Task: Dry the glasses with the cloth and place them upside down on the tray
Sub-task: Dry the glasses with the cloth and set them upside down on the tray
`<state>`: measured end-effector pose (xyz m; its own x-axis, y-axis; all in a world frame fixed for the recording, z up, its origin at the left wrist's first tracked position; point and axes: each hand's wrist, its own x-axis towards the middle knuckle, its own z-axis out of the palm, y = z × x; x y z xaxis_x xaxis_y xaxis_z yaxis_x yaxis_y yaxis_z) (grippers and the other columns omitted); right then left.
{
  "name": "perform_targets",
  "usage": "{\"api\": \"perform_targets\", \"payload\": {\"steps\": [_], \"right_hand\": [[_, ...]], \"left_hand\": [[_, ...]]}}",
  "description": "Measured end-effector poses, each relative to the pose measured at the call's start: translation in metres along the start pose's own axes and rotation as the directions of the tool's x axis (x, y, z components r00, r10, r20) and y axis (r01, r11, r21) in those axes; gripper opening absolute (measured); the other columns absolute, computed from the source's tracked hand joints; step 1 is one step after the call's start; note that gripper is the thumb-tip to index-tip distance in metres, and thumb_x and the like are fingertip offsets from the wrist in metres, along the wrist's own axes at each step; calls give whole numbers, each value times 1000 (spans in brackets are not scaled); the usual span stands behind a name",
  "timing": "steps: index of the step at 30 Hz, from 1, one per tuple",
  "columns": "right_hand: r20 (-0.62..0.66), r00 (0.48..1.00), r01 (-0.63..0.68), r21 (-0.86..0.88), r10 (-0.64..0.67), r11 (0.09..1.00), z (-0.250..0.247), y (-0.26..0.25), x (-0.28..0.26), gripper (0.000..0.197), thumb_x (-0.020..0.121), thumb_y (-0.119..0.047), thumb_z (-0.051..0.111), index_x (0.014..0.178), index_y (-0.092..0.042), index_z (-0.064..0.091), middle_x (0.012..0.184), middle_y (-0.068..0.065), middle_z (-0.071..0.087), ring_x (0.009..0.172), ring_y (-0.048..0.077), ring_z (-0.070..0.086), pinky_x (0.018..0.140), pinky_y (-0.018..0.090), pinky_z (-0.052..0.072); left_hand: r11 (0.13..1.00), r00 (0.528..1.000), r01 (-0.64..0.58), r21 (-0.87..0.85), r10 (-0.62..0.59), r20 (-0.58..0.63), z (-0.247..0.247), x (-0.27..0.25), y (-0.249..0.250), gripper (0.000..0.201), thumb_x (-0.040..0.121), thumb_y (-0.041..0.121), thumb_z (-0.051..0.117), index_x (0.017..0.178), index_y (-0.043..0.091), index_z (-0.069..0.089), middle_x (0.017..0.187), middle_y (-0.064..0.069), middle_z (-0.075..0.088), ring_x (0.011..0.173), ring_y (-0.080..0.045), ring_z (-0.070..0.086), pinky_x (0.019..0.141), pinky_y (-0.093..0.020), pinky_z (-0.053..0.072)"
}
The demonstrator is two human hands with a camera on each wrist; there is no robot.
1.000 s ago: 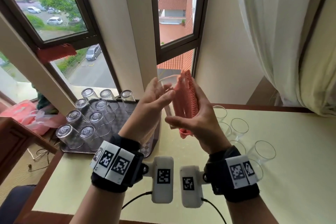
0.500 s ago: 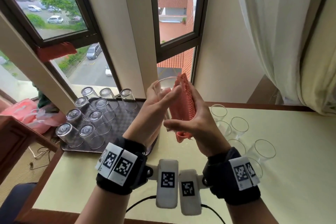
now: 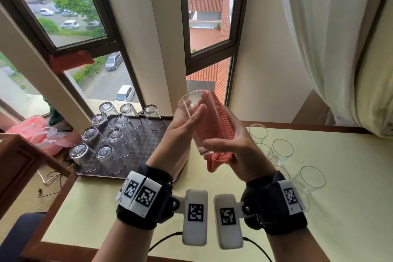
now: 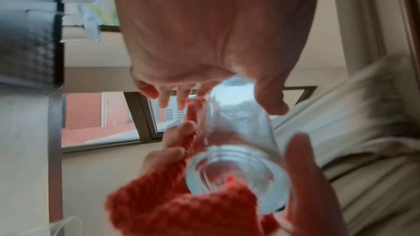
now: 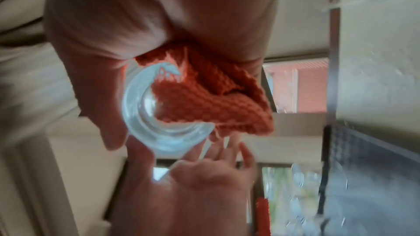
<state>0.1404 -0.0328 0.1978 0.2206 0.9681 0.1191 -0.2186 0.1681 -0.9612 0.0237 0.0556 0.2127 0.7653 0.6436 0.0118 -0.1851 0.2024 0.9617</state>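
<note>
Above the table, both hands' fingers clasp glass and cloth.

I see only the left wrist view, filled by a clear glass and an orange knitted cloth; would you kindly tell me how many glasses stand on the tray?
Observer: Nine clear glass tumblers stand upside down on the dark patterned tray.
Operator: Thank you; are others waiting?
Observer: Several upright clear glasses stand on the pale yellow table, right of the hands; some are hidden, so I cannot count them.
Operator: Is the held glass upright?
Observer: Mouth up, tilted; the left hand grips the held glass, the right hand holds the orange knitted cloth against it.
</note>
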Motion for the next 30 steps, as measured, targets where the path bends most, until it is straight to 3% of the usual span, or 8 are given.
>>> {"api": "perform_targets", "payload": {"steps": [3,7,10,14,17,19,26,30], "right_hand": [[-54,998,17,2,-17,1000,-2,-1,-2,83,58,-14,83,134,-28,51,118,0,70,111,25,67,87,36,57],[-126,986,83,-200,-109,976,8,-2,-2,93,62,-11,84,142,-31,40,123,-24,63,119,2,61,96,28,54],[-104,992,53,-134,-67,990,11,0,-4,98,63,-7,84,148,-22,38,131,-3,62,123,15,61,103,40,52],[-74,997,-13,22,15,1000,1,-3,-7,89,59,-15,83,140,-22,47,120,6,69,110,30,68,93,60,53],[-154,987,24,-70,-35,997,1,-4,-6,83,63,-11,81,136,-31,48,120,-5,69,114,17,66,94,41,57],[-148,987,43,-119,-61,992,6,-3,-6,85,65,-10,80,138,-33,44,126,-7,65,118,11,63,97,35,55],[-46,998,-42,146,49,988,2,6,-6,83,65,-10,78,142,-20,47,126,13,65,114,32,65,91,45,56],[-139,989,35,-86,-47,996,5,1,-4,80,66,-12,80,134,-37,47,117,-19,68,115,10,65,96,34,56]], "left_hand": [[1000,1000,15,24,-15,10,-6,-4,2,71,86,43,56,144,5,42,139,-27,51,133,-38,49,113,-50,40],[999,997,-37,18,38,-63,-7,-1,0,63,88,21,59,140,-6,36,138,-27,52,130,-32,53,116,-49,37],[999,998,-53,-6,53,-42,-1,-2,-4,48,91,23,58,135,8,45,136,-25,55,128,-36,56,108,-49,46],[1000,1000,-11,-8,11,2,-4,-4,-3,69,86,42,60,141,4,45,139,-31,50,132,-45,47,112,-59,37],[1000,1000,-2,-4,2,-19,-13,-1,-1,49,91,28,62,134,8,50,138,-20,56,128,-29,55,104,-34,47],[1000,1000,-15,-2,15,1,-10,-1,0,50,92,23,60,137,4,46,139,-21,55,129,-28,56,103,-33,48],[1000,1000,-20,23,20,8,1,-7,-6,95,75,68,68,144,9,43,138,-29,52,128,-45,52,108,-58,43],[1000,1000,2,29,-2,-5,-10,-3,-10,51,99,29,52,140,-2,45,134,-21,58,127,-24,57,109,-47,44]]}}
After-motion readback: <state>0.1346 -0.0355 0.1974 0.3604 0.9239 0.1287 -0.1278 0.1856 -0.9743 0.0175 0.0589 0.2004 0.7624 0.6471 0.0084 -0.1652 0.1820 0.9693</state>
